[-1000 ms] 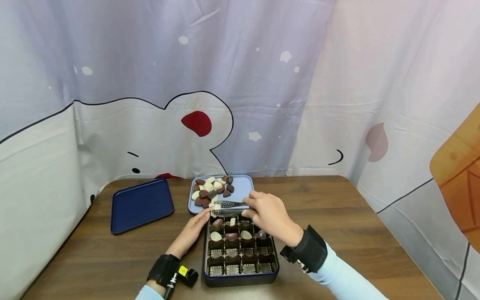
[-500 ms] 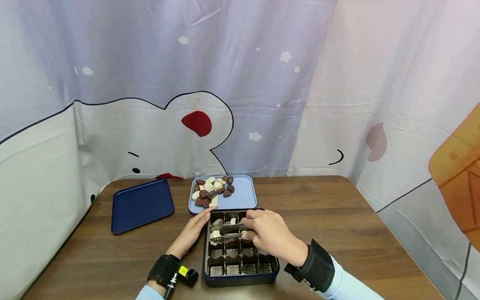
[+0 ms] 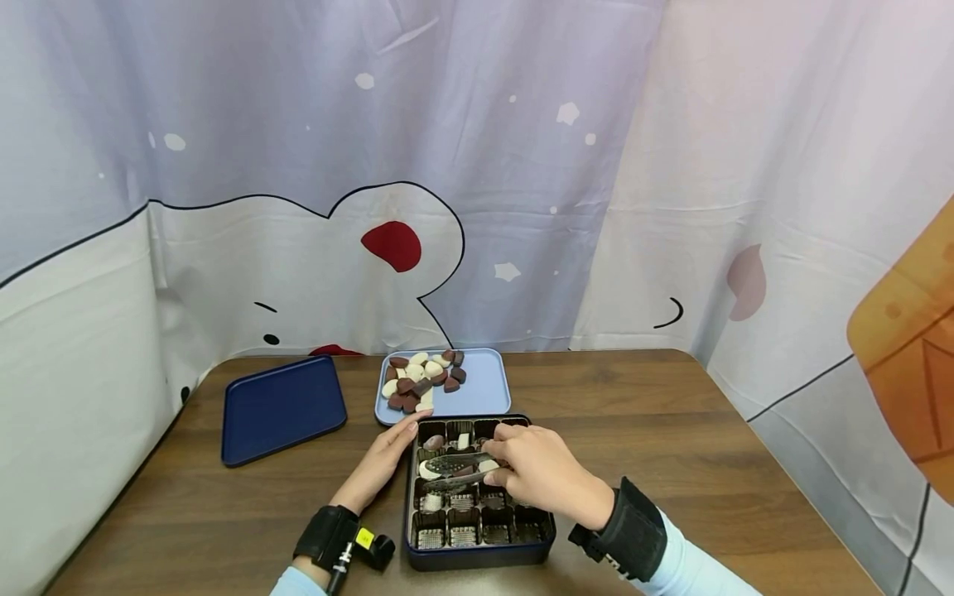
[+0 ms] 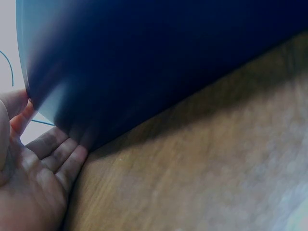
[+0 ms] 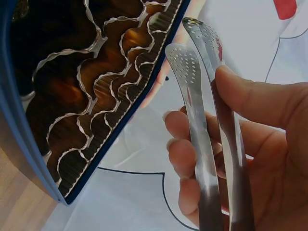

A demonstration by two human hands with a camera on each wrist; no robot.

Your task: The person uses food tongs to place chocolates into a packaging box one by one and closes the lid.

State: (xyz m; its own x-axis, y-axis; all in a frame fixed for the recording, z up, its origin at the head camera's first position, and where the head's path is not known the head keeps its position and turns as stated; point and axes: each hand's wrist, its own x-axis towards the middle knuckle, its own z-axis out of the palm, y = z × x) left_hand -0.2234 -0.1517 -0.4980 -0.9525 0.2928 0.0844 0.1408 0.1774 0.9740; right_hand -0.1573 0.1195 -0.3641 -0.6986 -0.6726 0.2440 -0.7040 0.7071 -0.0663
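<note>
With thumb and fingers my right hand [image 3: 540,472] grips metal tongs [image 5: 199,106] that have perforated tips. In the right wrist view the tips stand slightly apart with nothing between them. The tongs lie over the left part of a dark blue box [image 3: 480,558] with a divided brown plastic insert. One white chocolate piece [image 3: 431,502] sits in the leftmost compartment of the third row. Brown and white pieces sit in the two back rows, partly hidden by tongs and hand. My left hand [image 3: 383,455] rests its extended fingers against the box's back left side.
Behind the box lies a light blue tray [image 3: 477,385] with a heap of white, brown and dark pieces on its left half. A dark blue tray [image 3: 283,410] lies to the left. A patterned curtain [image 3: 522,165] hangs beyond the table's back edge.
My right hand brought the tongs from the tray's front edge over the box with a white piece. That piece now lies in the third row, released from the tongs. My left hand stayed put.
</note>
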